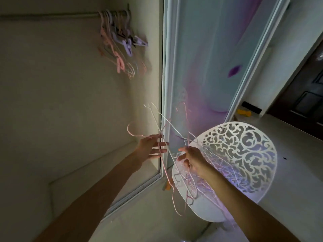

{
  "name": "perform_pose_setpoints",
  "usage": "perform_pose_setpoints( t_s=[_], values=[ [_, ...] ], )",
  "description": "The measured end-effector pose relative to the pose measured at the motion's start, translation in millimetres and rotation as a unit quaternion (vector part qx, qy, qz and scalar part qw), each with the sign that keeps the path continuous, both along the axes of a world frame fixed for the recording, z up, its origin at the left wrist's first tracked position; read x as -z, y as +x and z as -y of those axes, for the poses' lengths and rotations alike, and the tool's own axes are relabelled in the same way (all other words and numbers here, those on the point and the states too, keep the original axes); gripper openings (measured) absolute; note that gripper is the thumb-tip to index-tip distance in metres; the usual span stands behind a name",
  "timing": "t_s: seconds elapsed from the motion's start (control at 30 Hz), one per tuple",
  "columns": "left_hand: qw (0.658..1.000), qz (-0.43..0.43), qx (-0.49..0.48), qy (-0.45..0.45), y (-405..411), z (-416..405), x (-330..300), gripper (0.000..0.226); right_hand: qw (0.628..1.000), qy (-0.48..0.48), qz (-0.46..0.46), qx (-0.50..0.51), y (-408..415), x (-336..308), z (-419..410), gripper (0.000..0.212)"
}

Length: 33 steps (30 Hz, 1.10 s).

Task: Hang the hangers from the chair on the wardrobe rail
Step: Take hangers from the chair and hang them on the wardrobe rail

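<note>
Above the chair, left hand pinches a hanger, fingers mostly straight; right hand grips tangled hangers. Prob. light, thin, snag-prone; best held near hooks.

Dim, shadowed wardrobe interior — brighter daylight at right, motion-blurred hangers, wide-angle edge bending

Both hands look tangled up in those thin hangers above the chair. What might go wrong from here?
The hangers look interlocked between the left hand and the right hand, so pulling one free may drag others along. Several dangle loosely below the hands and could slip to the floor. The wardrobe rail is already crowded at its right end with hung hangers, so new hooks may catch there.
</note>
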<state>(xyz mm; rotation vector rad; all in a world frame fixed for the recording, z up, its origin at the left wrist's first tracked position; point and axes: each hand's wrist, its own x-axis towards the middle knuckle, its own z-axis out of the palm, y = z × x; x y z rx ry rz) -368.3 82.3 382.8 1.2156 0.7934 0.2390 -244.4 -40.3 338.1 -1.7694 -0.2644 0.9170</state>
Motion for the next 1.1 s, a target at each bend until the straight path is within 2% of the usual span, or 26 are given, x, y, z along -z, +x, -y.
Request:
perform_pose_setpoints(
  t_s=[0.1, 0.17, 0.23, 0.3, 0.4, 0.47, 0.53, 0.67, 0.77, 0.9, 1.0, 1.1],
  values=[
    [0.999, 0.004, -0.046, -0.002, -20, -14, -1, 0.023, 0.98, 0.129, -0.152, -0.005, -8, -16, -15, 0.011],
    [0.997, -0.003, -0.071, 0.0, -40, -29, 0, 0.025, 0.939, 0.208, -0.273, -0.033, -15, -21, -23, 0.014],
    [0.997, 0.004, -0.077, -0.025, -60, -44, -1, 0.023, 0.882, 0.259, -0.389, -0.059, -21, -21, -33, 0.029],
    [0.996, 0.022, -0.058, -0.063, -82, -62, -3, 0.024, 0.85, 0.278, -0.442, -0.071, -29, -18, -47, 0.036],
    [0.999, -0.035, 0.003, -0.018, -110, -82, -6, 0.028, 0.843, 0.269, -0.46, -0.075, -52, -8, -72, 0.015],
    [0.993, -0.111, 0.023, 0.043, -125, -99, -10, 0.031, 0.862, 0.245, -0.441, -0.052, -73, -5, -90, 0.015],
    [0.986, -0.143, 0.023, 0.084, -142, -119, -10, 0.034, 0.872, 0.237, -0.428, -0.019, -95, -1, -109, 0.012],
    [0.995, -0.069, 0.03, 0.071, -172, -153, -7, 0.035, 0.862, 0.265, -0.43, 0.033, -125, 8, -141, 0.02],
    [0.997, -0.061, 0.024, 0.049, -198, -179, 5, 0.035, 0.859, 0.242, -0.447, 0.055, -146, 24, -166, 0.017],
    [0.999, -0.038, -0.026, -0.001, -227, -203, 13, 0.034, 0.847, 0.212, -0.467, 0.141, -159, 47, -189, 0.016],
    [0.996, -0.062, -0.066, 0.017, -247, -223, 12, 0.034, 0.891, 0.153, -0.413, 0.11, -171, 58, -197, 0.012],
    [0.989, -0.105, -0.102, 0.039, -257, -244, 7, 0.035, 0.946, 0.094, -0.311, 0.012, -177, 51, -199, 0.005]
  ],
)
